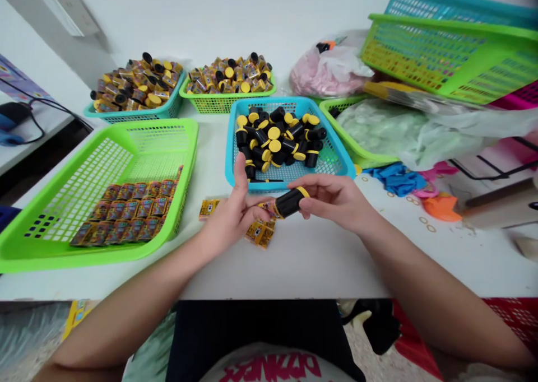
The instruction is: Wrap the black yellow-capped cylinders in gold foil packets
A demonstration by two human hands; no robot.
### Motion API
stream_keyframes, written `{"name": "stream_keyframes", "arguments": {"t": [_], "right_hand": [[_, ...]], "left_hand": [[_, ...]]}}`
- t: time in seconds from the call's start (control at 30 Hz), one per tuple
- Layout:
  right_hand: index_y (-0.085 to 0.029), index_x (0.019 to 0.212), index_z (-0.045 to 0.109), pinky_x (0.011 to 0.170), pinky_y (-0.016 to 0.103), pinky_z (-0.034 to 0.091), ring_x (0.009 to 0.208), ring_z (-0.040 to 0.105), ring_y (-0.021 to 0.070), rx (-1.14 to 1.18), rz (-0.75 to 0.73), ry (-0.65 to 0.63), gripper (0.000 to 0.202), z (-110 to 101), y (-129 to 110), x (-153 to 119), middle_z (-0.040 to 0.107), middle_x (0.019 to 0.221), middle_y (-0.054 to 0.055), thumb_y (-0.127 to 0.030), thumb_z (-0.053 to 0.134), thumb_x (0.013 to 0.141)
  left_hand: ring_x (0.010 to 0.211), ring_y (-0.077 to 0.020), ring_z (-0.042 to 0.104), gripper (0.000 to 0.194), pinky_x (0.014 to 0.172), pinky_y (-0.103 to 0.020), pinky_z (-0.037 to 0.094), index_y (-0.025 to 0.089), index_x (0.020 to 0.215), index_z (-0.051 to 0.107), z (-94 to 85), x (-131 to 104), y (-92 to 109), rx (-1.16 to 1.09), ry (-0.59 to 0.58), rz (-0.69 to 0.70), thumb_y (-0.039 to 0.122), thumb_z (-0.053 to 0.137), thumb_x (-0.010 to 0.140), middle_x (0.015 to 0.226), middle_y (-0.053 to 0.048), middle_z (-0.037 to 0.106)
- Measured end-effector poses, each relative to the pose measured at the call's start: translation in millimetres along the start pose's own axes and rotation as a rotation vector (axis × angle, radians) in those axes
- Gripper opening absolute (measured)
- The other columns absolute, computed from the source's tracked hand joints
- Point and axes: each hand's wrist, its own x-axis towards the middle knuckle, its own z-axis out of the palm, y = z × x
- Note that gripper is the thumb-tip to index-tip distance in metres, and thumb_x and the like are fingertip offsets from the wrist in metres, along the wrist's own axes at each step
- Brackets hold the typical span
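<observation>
canister [288, 203] black, lid [303, 192] yellow; wrappers [260, 234] yellow, dark-patterned; middle basket [333, 145] blue

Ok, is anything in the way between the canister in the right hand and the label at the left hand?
Nothing visible. The canister in the right hand meets the label at the left hand. I can't tell whether its end is inside.

We have one container [289, 203] between our left hand [227, 217] and right hand [340, 200], above wrappers [260, 234] on the surface [302, 270]. Behind lies the middle basket [231, 147]; left, a basket with rows [155, 152]; behind both, two heaped baskets [172, 106]; rear right, stacked baskets [420, 51].
</observation>
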Motion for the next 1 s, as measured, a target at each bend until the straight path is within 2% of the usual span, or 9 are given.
{"name": "stream_keyframes", "arguments": {"t": [0.13, 0.23, 0.3, 0.4, 0.5, 0.67, 0.77, 0.87, 1.0], "right_hand": [[-0.022, 0.105, 0.072, 0.064, 0.023, 0.057, 0.075, 0.066, 0.0111, -0.061, -0.101, -0.010, 0.028, 1.4, 0.8, 0.1, 0.067, 0.097, 0.004, -0.022, 0.079, 0.078], [-0.025, 0.107, 0.073, 0.074, 0.027, 0.061, 0.083, 0.068, 0.0124, -0.108, -0.133, -0.015, 0.032, 4.6, 2.4, -0.5, 0.064, 0.106, 0.004, -0.020, 0.080, 0.077], [-0.025, 0.109, 0.073, 0.079, 0.030, 0.062, 0.087, 0.068, 0.0139, -0.141, -0.136, -0.031, 0.034, 7.9, 4.5, -1.1, 0.064, 0.110, 0.005, -0.022, 0.080, 0.076], [-0.025, 0.110, 0.072, 0.082, 0.033, 0.062, 0.090, 0.068, 0.0154, -0.144, -0.113, -0.045, 0.036, 13.2, 8.2, -1.2, 0.066, 0.113, 0.006, -0.026, 0.082, 0.075], [-0.024, 0.111, 0.071, 0.080, 0.035, 0.061, 0.083, 0.068, 0.0157, -0.066, -0.042, -0.020, 0.042, 17.8, 10.0, -0.7, 0.070, 0.094, 0.003, -0.032, 0.084, 0.072], [-0.022, 0.101, 0.074, 0.071, 0.031, 0.059, 0.078, 0.066, 0.0147, -0.116, -0.048, 0.091, 0.032, 27.7, 10.5, -1.1, 0.071, 0.099, 0.004, -0.036, 0.083, 0.074], [-0.023, 0.106, 0.071, 0.068, 0.030, 0.058, 0.076, 0.067, 0.0149, -0.124, -0.048, 0.178, 0.038, 32.3, 12.7, -1.8, 0.072, 0.092, 0.003, -0.035, 0.084, 0.072], [-0.025, 0.106, 0.068, 0.081, 0.034, 0.059, 0.089, 0.071, 0.0172, -0.113, -0.081, 0.171, 0.031, 32.4, 13.7, -2.4, 0.075, 0.100, 0.004, -0.033, 0.080, 0.078], [-0.025, 0.097, 0.062, 0.099, 0.042, 0.054, 0.122, 0.063, 0.0195, -0.047, -0.222, -0.012, 0.004, 31.8, 12.6, -4.7, 0.071, 0.123, 0.007, -0.028, 0.062, 0.094]], "left_hand": [[0.089, -0.0214, 0.075, 0.121, 0.086, -0.038, 0.061, 0.028, 0.150, -0.032, 1.5, 1.8, 5.9, -0.197, -0.026, -0.031, 0.028, 0.071, 0.088, 0.104, -0.007, 0.077], [0.094, -0.0209, 0.074, 0.128, 0.089, -0.038, 0.060, 0.030, 0.148, -0.036, 2.9, 2.1, 9.0, -0.191, -0.031, -0.011, 0.026, 0.075, 0.085, 0.106, -0.007, 0.076], [0.092, -0.0196, 0.074, 0.127, 0.087, -0.036, 0.060, 0.030, 0.149, -0.035, 3.2, 1.7, 8.5, -0.113, -0.052, 0.006, 0.026, 0.075, 0.084, 0.109, -0.008, 0.075], [0.079, -0.0161, 0.072, 0.119, 0.074, -0.029, 0.060, 0.030, 0.153, -0.028, 3.2, 0.4, 6.1, 0.047, -0.128, 0.025, 0.026, 0.071, 0.086, 0.102, -0.004, 0.075], [0.068, -0.0123, 0.067, 0.112, 0.063, -0.022, 0.056, 0.031, 0.153, -0.028, 3.4, -1.4, 5.3, 0.186, -0.174, 0.063, 0.026, 0.066, 0.090, 0.096, -0.001, 0.075], [0.069, -0.0110, 0.066, 0.103, 0.059, -0.018, 0.051, 0.026, 0.155, -0.021, 4.9, -5.3, 4.6, 0.524, -0.056, 0.217, 0.025, 0.060, 0.092, 0.104, -0.005, 0.074], [0.071, -0.0127, 0.067, 0.098, 0.060, -0.019, 0.051, 0.026, 0.157, -0.017, 6.0, -6.7, 4.3, 0.613, -0.006, 0.290, 0.023, 0.058, 0.093, 0.104, -0.007, 0.074], [0.068, -0.0125, 0.066, 0.110, 0.062, -0.020, 0.051, 0.027, 0.154, -0.025, 7.3, -6.5, 7.9, 0.430, 0.000, 0.141, 0.025, 0.064, 0.090, 0.095, -0.003, 0.075], [0.057, -0.0098, 0.062, 0.123, 0.056, -0.019, 0.050, 0.028, 0.143, -0.043, 8.7, -4.2, 15.8, -0.210, -0.116, -0.054, 0.027, 0.069, 0.089, 0.077, 0.003, 0.071]]}}
